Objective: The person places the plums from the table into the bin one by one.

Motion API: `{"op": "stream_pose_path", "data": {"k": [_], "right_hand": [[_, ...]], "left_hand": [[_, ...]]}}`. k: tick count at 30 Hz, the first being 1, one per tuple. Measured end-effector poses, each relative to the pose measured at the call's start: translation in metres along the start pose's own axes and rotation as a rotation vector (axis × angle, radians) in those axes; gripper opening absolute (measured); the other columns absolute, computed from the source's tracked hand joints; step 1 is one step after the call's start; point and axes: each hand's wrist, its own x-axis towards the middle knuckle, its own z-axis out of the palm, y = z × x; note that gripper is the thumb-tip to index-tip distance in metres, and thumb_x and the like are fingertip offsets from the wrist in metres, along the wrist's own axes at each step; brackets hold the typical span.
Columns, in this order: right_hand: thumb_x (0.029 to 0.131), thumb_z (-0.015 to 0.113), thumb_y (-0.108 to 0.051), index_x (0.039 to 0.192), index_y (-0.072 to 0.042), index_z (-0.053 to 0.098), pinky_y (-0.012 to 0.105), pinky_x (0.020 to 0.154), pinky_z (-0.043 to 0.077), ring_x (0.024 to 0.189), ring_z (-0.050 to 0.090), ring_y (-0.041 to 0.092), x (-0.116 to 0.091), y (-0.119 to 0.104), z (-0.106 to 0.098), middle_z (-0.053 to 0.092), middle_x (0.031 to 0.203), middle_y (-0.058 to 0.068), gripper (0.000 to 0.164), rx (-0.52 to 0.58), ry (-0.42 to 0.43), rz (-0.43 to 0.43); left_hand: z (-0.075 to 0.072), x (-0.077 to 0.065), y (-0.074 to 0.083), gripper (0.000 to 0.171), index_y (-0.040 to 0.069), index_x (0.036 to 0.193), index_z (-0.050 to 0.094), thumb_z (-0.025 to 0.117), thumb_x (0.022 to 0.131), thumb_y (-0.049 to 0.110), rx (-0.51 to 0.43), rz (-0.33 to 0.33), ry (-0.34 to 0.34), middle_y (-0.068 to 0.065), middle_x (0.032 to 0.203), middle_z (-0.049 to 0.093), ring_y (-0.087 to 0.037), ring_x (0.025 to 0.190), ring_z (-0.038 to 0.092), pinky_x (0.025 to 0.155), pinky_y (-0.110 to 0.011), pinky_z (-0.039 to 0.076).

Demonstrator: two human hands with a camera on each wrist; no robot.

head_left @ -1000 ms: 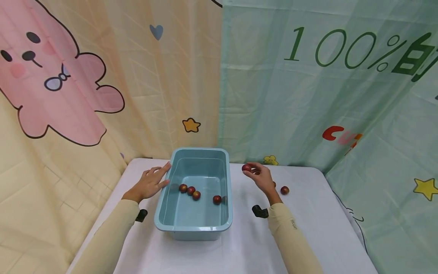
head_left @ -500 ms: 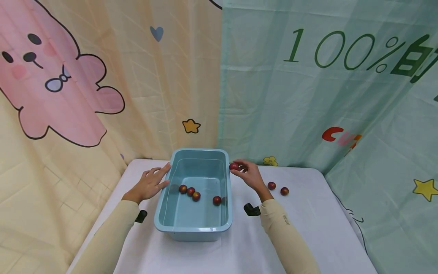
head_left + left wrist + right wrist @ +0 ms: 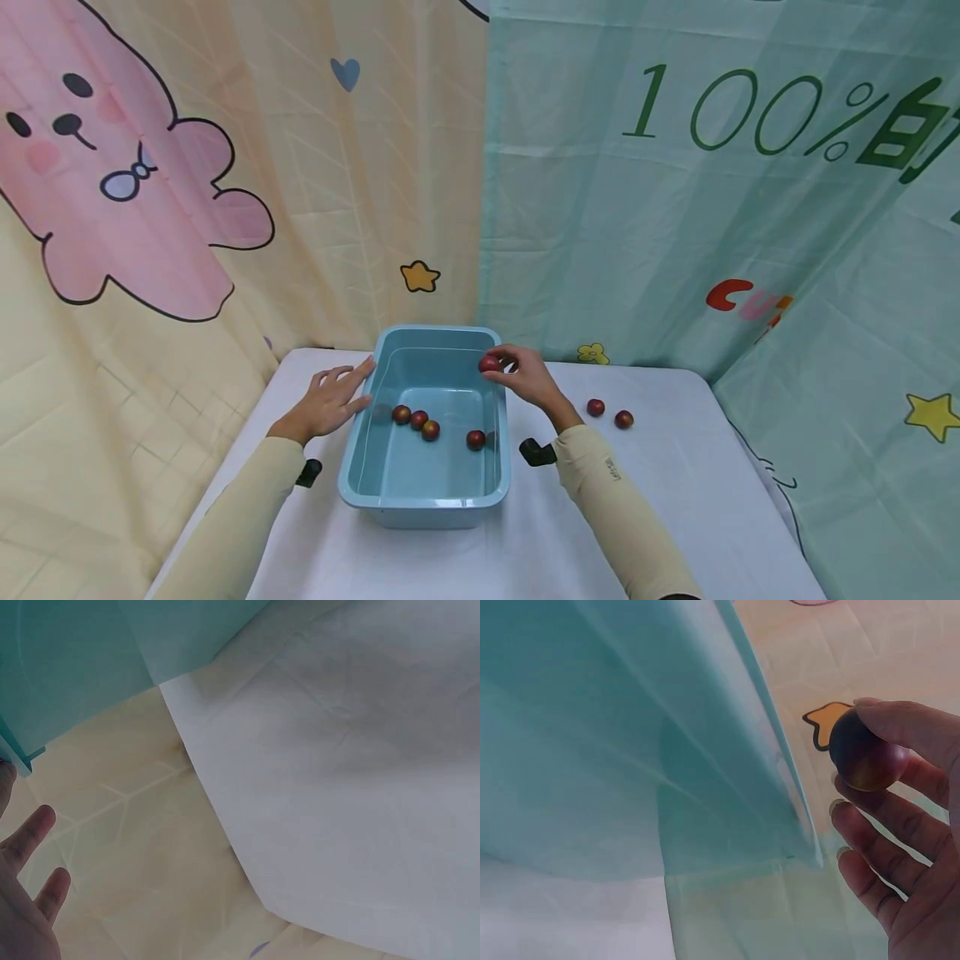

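Note:
A light blue plastic basin (image 3: 423, 502) stands on the table. Inside it lie several dark red plums: three in a row, the middle one (image 3: 419, 420) among them, and a single plum (image 3: 476, 440) near the right wall. My left hand (image 3: 324, 407) rests with spread fingers against the basin's left rim; the left wrist view shows part of that hand (image 3: 30, 892) beside the basin wall. Between thumb and fingers my right hand (image 3: 525, 377) pinches a plum (image 3: 868, 750), above the basin's right rim near the far corner.
Two more plums, one nearer (image 3: 596, 407) and one farther right (image 3: 624, 419), lie on the white tablecloth (image 3: 675, 500) right of the basin. Printed curtains (image 3: 585, 208) hang close behind the table and along both sides.
My right hand has carried its plum leftward, from over the tablecloth to over the basin's right rim. My left hand and the plums in the basin have stayed put.

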Motion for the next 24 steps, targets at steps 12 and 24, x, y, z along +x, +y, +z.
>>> {"op": "stream_pose_path", "data": {"k": [12, 24], "right_hand": [[0.087, 0.072, -0.024, 0.122, -0.007, 0.064, 0.040, 0.086, 0.050, 0.100, 0.061, 0.025, 0.008, -0.014, 0.004, 0.067, 0.112, 0.013, 0.040, -0.043, -0.063, -0.061], [0.088, 0.071, -0.024, 0.120, -0.008, 0.065, 0.040, 0.087, 0.049, 0.098, 0.061, 0.023, 0.008, -0.012, 0.002, 0.067, 0.112, 0.012, 0.037, -0.037, -0.064, -0.067]], "left_hand": [[-0.001, 0.000, 0.001, 0.079, 0.017, 0.155, 0.016, 0.036, 0.094, 0.063, -0.019, -0.022, -0.013, -0.014, 0.158, 0.022, -0.047, 0.140, 0.014, 0.106, -0.072, 0.007], [-0.001, -0.001, 0.001, 0.078, 0.018, 0.155, 0.016, 0.036, 0.094, 0.062, -0.028, -0.029, -0.016, -0.013, 0.159, 0.021, -0.047, 0.140, 0.014, 0.105, -0.073, 0.008]]}}
